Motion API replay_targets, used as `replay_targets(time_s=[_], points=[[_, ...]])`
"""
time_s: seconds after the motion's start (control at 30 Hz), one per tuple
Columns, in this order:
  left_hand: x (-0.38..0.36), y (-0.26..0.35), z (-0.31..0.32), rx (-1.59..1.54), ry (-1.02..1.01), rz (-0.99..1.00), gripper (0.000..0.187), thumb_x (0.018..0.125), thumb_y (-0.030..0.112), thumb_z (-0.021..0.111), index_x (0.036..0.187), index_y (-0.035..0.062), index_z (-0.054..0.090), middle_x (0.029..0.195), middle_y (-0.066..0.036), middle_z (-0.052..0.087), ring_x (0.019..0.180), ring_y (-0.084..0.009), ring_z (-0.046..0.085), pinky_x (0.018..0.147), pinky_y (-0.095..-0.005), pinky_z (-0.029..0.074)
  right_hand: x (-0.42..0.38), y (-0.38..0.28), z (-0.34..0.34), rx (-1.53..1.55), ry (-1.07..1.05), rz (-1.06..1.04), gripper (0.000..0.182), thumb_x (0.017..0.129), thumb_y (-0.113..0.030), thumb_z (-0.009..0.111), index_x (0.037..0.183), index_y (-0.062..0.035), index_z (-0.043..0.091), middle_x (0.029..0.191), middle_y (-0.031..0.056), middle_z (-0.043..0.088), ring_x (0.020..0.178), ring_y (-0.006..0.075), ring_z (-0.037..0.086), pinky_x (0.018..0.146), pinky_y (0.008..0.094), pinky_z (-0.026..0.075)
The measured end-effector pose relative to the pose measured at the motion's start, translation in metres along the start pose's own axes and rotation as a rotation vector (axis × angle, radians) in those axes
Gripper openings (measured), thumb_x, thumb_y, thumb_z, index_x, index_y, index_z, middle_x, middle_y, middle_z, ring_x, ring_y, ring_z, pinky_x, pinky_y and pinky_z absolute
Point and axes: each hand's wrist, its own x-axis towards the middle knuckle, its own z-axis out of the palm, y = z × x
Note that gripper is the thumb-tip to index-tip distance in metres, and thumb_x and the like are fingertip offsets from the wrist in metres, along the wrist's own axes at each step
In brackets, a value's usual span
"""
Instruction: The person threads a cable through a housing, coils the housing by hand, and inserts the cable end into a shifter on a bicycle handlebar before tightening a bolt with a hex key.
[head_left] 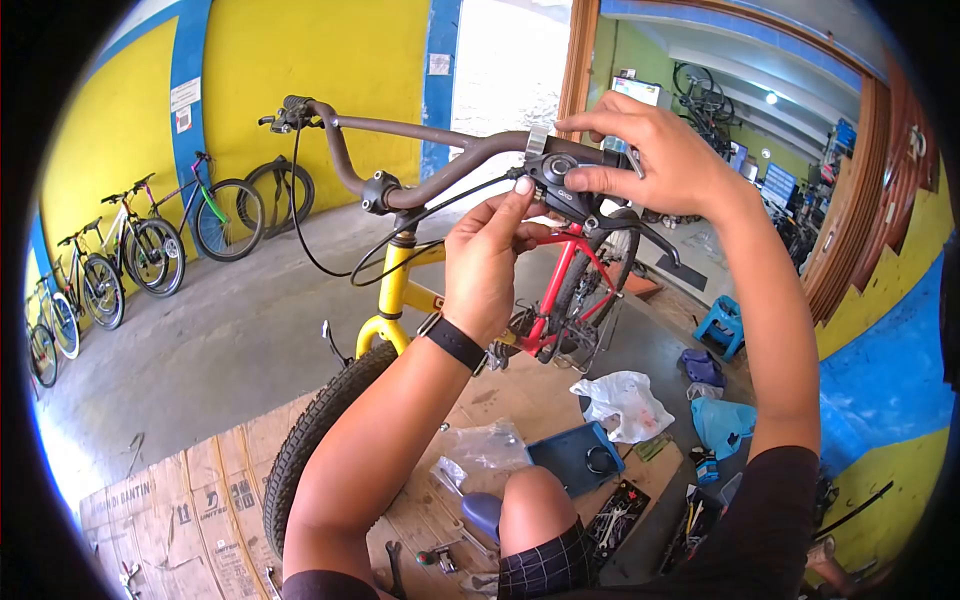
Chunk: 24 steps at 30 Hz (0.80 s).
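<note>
My left hand (487, 262), with a dark watch on the wrist, pinches the underside of a black shifter (562, 186) where a black cable (440, 205) enters it. My right hand (655, 150) grips the same shifter from the other side, thumb on its body and fingers bent over the handlebar end. A shiny metal band (537, 141) circles the brown handlebar (440, 185) beside the shifter. Below it hangs a black brake lever (655, 243). The handlebar sits in a black stem (380, 192) on a yellow bike frame (394, 285). My fingertips partly hide the cable entry.
Behind stands a red bike frame (556, 285). Flattened cardboard (235, 500) covers the floor, with a blue tray (570, 455), a white plastic bag (625, 405) and several tools. A blue stool (720, 325) is at right; several bikes (150, 250) line the yellow wall.
</note>
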Motion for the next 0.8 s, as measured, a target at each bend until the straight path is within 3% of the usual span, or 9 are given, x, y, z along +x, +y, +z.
replay_targets(time_s=[0.17, 0.47, 0.8], points=[[0.003, -0.004, -0.002, -0.002, 0.021, 0.002, 0.027, 0.094, 0.028, 0.070, 0.103, 0.0030, 0.066, 0.092, -0.003, 0.067, 0.076, -0.0086, 0.058, 0.074, -0.0244, 0.044, 0.005, 0.005, 0.006, 0.187, -0.099, 0.112, 0.056, 0.080, -0.041, 0.080, 0.120, -0.0038, 0.068, 0.097, 0.0150, 0.072, 0.089, 0.0270, 0.068, 0.081, 0.0353, 0.052], [0.002, -0.002, 0.003, -0.028, 0.064, 0.002, 0.022, 0.092, 0.021, 0.072, 0.101, 0.0013, 0.066, 0.089, -0.002, 0.065, 0.080, -0.0097, 0.056, 0.076, -0.0256, 0.044, 0.006, 0.012, 0.015, 0.311, -0.026, 0.087, 0.053, 0.078, -0.035, 0.082, 0.115, 0.0016, 0.070, 0.090, 0.0122, 0.073, 0.083, 0.0153, 0.065, 0.076, 0.0295, 0.050], [-0.009, 0.012, 0.013, -0.033, 0.119, -0.002, 0.024, 0.091, 0.021, 0.074, 0.100, 0.0005, 0.068, 0.087, -0.003, 0.065, 0.079, -0.0106, 0.057, 0.075, -0.0251, 0.043, 0.005, 0.012, 0.017, 0.298, -0.021, 0.094, 0.052, 0.079, -0.036, 0.081, 0.115, -0.0006, 0.071, 0.086, 0.0089, 0.071, 0.080, 0.0134, 0.061, 0.072, 0.0281, 0.047]])
